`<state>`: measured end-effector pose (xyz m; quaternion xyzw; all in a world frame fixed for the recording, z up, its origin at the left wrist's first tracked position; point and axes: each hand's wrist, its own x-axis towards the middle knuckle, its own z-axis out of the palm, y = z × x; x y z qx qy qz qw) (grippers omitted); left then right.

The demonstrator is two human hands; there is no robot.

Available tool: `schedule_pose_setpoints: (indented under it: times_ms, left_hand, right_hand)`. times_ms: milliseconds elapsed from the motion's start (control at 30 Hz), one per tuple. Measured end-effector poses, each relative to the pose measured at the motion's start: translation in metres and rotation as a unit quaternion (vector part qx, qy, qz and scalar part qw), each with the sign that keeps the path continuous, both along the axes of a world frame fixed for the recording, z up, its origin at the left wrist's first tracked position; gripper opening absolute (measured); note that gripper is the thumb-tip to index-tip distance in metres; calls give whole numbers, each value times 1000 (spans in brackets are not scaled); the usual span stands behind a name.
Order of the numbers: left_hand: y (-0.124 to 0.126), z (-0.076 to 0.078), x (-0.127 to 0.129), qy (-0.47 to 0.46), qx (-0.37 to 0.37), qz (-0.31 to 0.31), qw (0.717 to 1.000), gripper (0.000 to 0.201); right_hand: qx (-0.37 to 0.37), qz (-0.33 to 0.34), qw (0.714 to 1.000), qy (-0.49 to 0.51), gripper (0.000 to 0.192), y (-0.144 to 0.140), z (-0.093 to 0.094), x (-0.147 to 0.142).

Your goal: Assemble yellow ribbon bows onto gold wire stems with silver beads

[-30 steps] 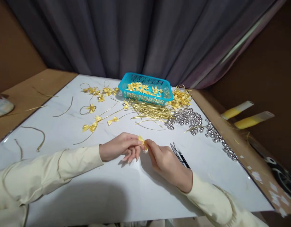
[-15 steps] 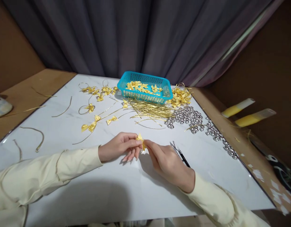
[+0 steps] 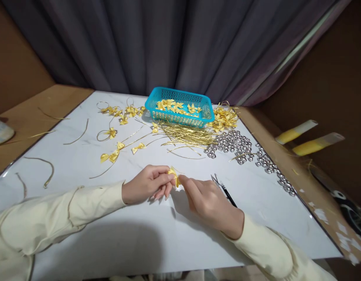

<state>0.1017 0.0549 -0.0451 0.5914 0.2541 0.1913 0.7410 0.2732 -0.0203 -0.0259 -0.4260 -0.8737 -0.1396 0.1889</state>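
Observation:
My left hand and my right hand meet at the middle of the white table, fingertips pinched together on one small yellow ribbon bow. Both hands rest low on the tabletop. A thin gold thread seems to stick out of the bow to the right; most of the bow is hidden by my fingers. Small black scissors lie just right of my right hand.
A blue plastic basket with yellow bows stands at the back. In front of it lie a bundle of gold wires, silver bells, more bows, finished looped bows on the left. Two yellow-tipped tubes lie off-table right.
My hands stay together on the bow and have barely shifted; the fingers have closed tighter around it. The view has tilted slightly.

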Motion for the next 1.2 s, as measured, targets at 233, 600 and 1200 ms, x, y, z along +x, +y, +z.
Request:
schedule_pose_setpoints:
  times_ms: [233, 600, 1200]
  left_hand:
    - [0, 1, -1, 11, -8, -4, 1000, 29]
    - [16, -2, -3, -135, 26, 47, 989, 25]
    - [6, 4, 0, -5, 158, -28, 987, 17]
  right_hand:
    - [7, 2, 1000, -5, 31, -2, -1, 0]
    - [-397, -61, 832, 383, 22, 8, 13, 6]
    - [-518, -33, 711, 474, 24, 21, 7, 12]
